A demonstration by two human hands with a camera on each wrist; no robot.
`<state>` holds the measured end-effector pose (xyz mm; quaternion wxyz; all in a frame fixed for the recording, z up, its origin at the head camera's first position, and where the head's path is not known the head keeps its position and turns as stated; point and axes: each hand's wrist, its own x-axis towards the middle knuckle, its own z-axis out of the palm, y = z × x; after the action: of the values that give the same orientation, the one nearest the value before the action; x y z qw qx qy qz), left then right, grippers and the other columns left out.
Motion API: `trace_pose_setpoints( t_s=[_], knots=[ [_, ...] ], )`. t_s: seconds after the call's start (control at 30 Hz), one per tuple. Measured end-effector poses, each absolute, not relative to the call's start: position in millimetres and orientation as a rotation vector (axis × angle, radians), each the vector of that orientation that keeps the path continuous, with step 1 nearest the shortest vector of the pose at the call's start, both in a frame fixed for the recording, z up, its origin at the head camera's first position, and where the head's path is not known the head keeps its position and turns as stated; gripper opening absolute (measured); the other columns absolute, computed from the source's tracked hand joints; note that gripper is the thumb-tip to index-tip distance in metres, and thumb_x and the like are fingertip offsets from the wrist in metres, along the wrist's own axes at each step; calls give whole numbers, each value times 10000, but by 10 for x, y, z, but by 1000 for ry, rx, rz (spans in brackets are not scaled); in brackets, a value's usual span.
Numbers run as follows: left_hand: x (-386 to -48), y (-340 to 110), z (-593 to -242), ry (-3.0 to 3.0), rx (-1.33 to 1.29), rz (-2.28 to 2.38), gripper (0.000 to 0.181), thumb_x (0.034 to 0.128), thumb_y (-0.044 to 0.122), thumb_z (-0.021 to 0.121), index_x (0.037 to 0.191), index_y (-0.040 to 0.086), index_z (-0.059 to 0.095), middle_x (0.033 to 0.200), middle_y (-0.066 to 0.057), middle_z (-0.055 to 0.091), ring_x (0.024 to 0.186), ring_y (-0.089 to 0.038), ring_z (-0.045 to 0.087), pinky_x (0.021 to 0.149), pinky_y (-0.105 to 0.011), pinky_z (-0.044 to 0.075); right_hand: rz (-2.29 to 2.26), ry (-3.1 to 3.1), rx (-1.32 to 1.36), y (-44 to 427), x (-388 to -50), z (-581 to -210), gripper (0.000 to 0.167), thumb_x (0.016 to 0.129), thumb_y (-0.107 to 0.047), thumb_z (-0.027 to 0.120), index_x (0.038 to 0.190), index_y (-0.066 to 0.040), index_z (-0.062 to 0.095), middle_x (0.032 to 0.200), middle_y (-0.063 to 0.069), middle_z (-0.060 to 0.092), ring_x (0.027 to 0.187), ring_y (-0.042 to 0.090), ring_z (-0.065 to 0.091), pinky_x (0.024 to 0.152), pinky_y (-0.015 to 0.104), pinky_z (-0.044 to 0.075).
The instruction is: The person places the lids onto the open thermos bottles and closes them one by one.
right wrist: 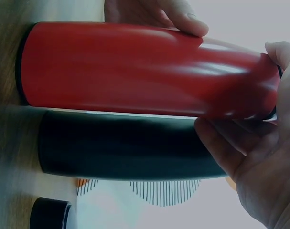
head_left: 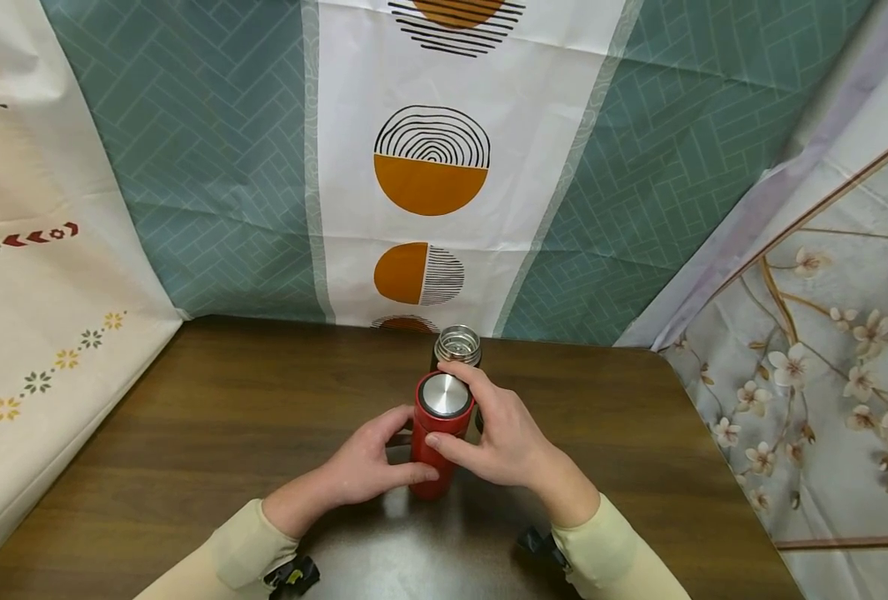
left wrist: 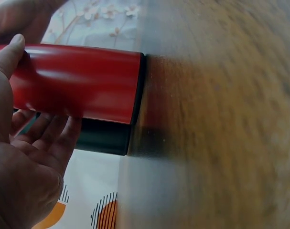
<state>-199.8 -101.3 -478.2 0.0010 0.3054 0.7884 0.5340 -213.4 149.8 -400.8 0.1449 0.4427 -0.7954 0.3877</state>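
A red thermos (head_left: 431, 467) stands upright on the table, its lid (head_left: 445, 395) topped with a silver disc. My left hand (head_left: 372, 465) holds its body from the left, thumb in front and fingers reaching behind. From the right, my right hand (head_left: 507, 437) grips the upper end, with the thumb on the near side and fingers at the far side. Directly behind stands a dark thermos (right wrist: 121, 145), its metal mouth (head_left: 459, 343) uncovered. The right wrist view also has a small black cap (right wrist: 49, 213) on the table beside the dark thermos.
The brown wooden table (head_left: 264, 400) extends on both sides of the thermoses. A patterned cloth (head_left: 226, 167) hangs along its back edge. Cream cloth (head_left: 54, 333) borders the left side, and a flowered cloth (head_left: 811, 400) the right.
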Motion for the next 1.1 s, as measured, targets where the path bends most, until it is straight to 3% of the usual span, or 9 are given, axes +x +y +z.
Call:
trace_pose_setpoints(
  t_s=[0.63, 0.9, 1.1],
  knots=[
    [-2003, -1024, -4778, 2452, 966, 1679, 634, 939, 365, 930, 1489, 260, 633, 1425, 85, 688, 1332, -188, 653, 1121, -503, 558, 1188, -2300, 1222, 1477, -2095, -4008, 795, 926, -215, 910, 1587, -142, 474, 1276, 31, 757, 1083, 161, 757, 919, 395, 639],
    [-1996, -1023, -4805, 2440, 945, 1688, 639, 940, 367, 930, 1492, 255, 630, 1428, 79, 689, 1327, -206, 656, 1121, -579, 548, 1185, -2303, 1190, 1468, -2077, -4011, 800, 904, -224, 936, 1549, -56, 494, 1264, 23, 760, 1078, 147, 754, 905, 379, 639],
    [-2001, -1018, -4785, 2451, 954, 1684, 634, 935, 370, 934, 1483, 259, 634, 1424, 82, 691, 1330, -201, 654, 1122, -546, 553, 1191, -2287, 1213, 1481, -2099, -4003, 849, 904, -227, 942, 1595, -81, 470, 1287, 31, 748, 1098, 167, 749, 933, 390, 631]
  ],
)
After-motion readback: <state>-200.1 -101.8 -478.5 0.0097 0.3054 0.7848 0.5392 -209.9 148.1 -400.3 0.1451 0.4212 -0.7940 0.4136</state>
